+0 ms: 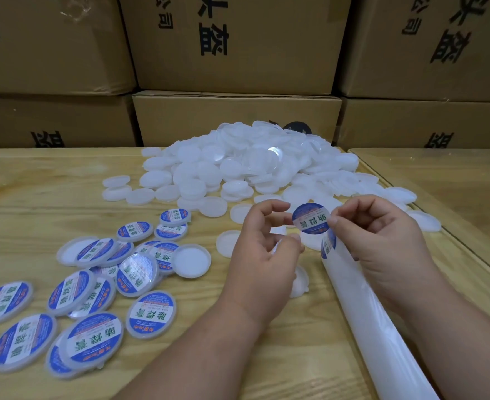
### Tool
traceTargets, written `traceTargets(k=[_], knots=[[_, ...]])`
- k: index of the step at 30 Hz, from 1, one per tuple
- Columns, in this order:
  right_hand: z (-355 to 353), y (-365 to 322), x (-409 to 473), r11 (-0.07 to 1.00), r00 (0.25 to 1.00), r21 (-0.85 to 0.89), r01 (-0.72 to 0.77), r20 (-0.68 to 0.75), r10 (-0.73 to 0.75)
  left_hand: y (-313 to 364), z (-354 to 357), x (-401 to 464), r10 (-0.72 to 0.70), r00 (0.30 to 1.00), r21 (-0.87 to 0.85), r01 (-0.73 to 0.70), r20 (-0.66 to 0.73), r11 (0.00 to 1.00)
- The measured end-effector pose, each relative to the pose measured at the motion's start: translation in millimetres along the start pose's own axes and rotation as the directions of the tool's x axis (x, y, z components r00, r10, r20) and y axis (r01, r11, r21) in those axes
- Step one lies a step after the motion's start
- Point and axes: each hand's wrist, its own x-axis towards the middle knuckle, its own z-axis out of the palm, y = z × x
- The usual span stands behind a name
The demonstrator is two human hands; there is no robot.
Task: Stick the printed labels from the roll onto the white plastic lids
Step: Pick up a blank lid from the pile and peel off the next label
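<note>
Between our two hands, the round printed label [310,218] hangs free in the air, pinched at its right edge by the thumb and forefinger of our right hand [382,241]. Directly beneath that pinch lies the backing strip [353,298], with the next label [328,245] curling at its far end just below the one we hold. Just left of the pinch, our left hand [262,255] has its fingers curled and appears to be gripping a bare white lid [277,249]; we cannot tell how firmly, since the lid is mostly hidden behind the fingers.

To do this step well, we judge we should bring the lid flat under the label, centre the circle against the rim before any adhesive touches, then lay it down from one edge and smooth outward so no bubble is trapped. Keeping the pinch at the very margin should spare the glue from fingerprints.

Well beyond the grip sits the heap of unlabelled lids [246,163], backed by cardboard boxes [235,119]. Far to the left of it, the finished lids [99,313] lie scattered on the wooden table [21,197].
</note>
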Motion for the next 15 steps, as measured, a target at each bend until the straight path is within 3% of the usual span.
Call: traceTargets(k=[8, 15], knots=[[-1.5, -0.7, 3.3, 0.997, 0.995, 0.066, -0.04, -0.083, 0.046, 2.5, -10.4, 7.2, -0.17, 0.982, -0.275, 0.141, -0.084, 0.951], [-2.0, -0.3, 4.1, 0.993, 0.992, 0.093, -0.074, -0.097, 0.083, -4.9, -16.1, 7.8, -0.141, 0.988, -0.213, 0.125, -0.06, 0.969]])
